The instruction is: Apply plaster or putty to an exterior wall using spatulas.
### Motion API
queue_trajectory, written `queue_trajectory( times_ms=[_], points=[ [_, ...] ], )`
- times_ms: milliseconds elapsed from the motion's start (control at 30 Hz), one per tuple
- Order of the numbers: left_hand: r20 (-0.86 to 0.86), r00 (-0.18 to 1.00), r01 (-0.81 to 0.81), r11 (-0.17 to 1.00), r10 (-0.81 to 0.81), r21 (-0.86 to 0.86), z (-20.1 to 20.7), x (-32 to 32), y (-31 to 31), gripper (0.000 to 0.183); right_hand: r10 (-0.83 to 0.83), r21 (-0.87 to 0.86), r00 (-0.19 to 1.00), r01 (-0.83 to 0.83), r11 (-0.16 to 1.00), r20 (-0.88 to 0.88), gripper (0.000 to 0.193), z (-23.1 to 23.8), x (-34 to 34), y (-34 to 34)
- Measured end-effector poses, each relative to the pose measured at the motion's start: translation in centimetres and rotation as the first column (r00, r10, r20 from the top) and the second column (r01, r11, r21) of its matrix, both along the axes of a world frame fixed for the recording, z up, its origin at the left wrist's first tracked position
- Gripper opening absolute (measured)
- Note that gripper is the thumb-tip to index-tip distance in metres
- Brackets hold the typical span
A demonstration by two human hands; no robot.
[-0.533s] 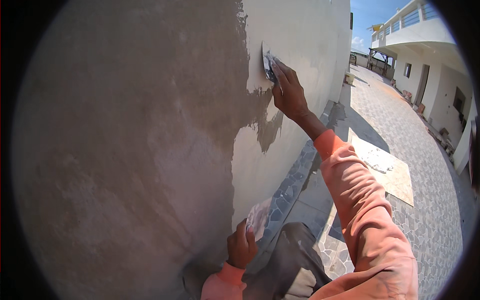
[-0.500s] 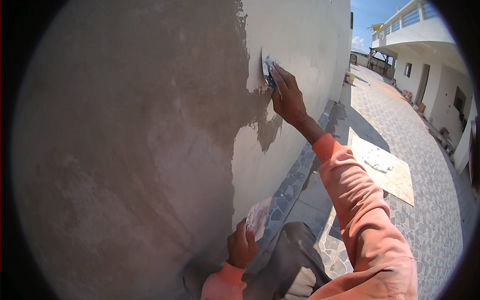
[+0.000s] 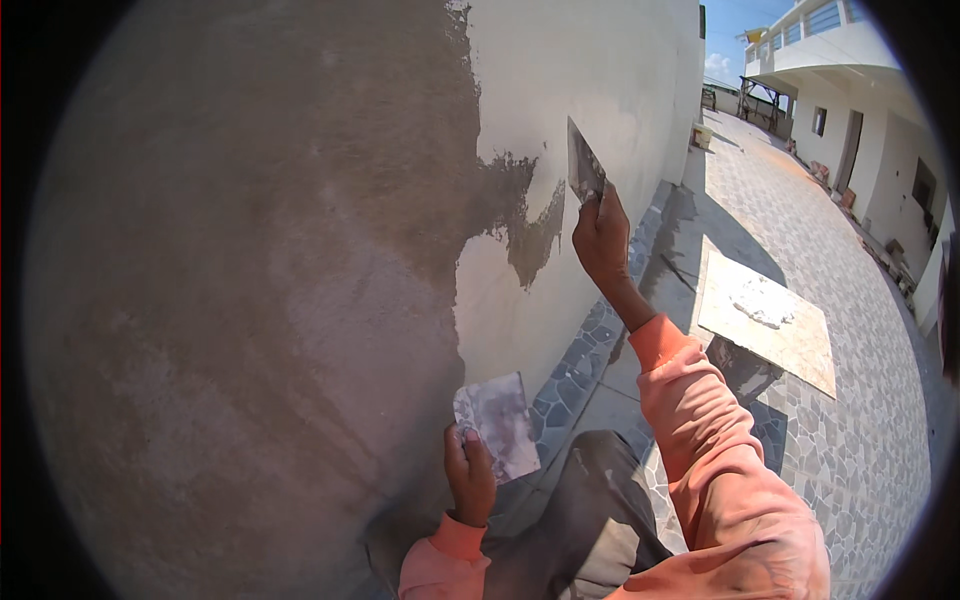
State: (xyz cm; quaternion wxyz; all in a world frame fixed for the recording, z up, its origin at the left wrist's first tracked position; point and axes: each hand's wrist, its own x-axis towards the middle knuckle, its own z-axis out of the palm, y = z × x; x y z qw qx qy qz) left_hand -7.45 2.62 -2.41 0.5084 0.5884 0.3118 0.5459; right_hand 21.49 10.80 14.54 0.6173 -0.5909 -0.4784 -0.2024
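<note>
A wall [image 3: 290, 250] fills the left half, mostly bare grey-brown with a white coated part at the right. My right hand [image 3: 603, 237] grips a putty knife [image 3: 584, 165], its broad metal blade pointing up beside the white coat; whether the blade touches the wall I cannot tell. Low down, my left hand [image 3: 469, 475] is closed on the edge of a flat rectangular plate [image 3: 498, 425] smeared with whitish putty, its thumb on top. Between the two hands a ragged grey patch [image 3: 530, 225] breaks into the white.
At the right a pale board [image 3: 805, 345] bears a heap of white putty [image 3: 763, 302] and sits raised above the paved ground [image 3: 860, 440]. Blue-grey stone edging [image 3: 575, 385] runs along the wall's foot. My bent knee [image 3: 600, 465] is below; a white building [image 3: 880, 130] stands beyond.
My right hand has moved right and down with the putty knife, whose blade now points up. The left hand has tilted the plate so that its flat face shows more.
</note>
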Motion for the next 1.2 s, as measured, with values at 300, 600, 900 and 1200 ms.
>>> queue_trajectory(
  times_ms=[300,600,900,1200],
  points=[
    [-0.011,1.0,-0.016,0.999,0.016,0.033,0.0,0.1,0.0,0.017,-0.091,-0.16,0.987,0.07,0.985,-0.129,0.031,11.4,7.2,5.2],
    [0.101,0.993,0.075,0.99,-0.063,-0.123,0.1,0.5,-0.3,0.014,-0.083,0.116,0.889,0.034,0.993,0.45,0.046,6.1,1.1,4.9],
    [0.181,0.978,0.14,0.97,-0.104,-0.198,-0.5,0.7,0.6,0.018,0.211,-0.009,0.875,-0.23,0.973,0.435,0.047,-3.2,-5.4,-1.5],
    [0.298,0.915,0.319,0.94,-0.272,-0.119,-1.8,-0.3,0.6,0.03,0.565,0.009,0.697,-0.626,0.779,-0.441,0.033,-5.5,-9.3,-10.9]
  ],
)
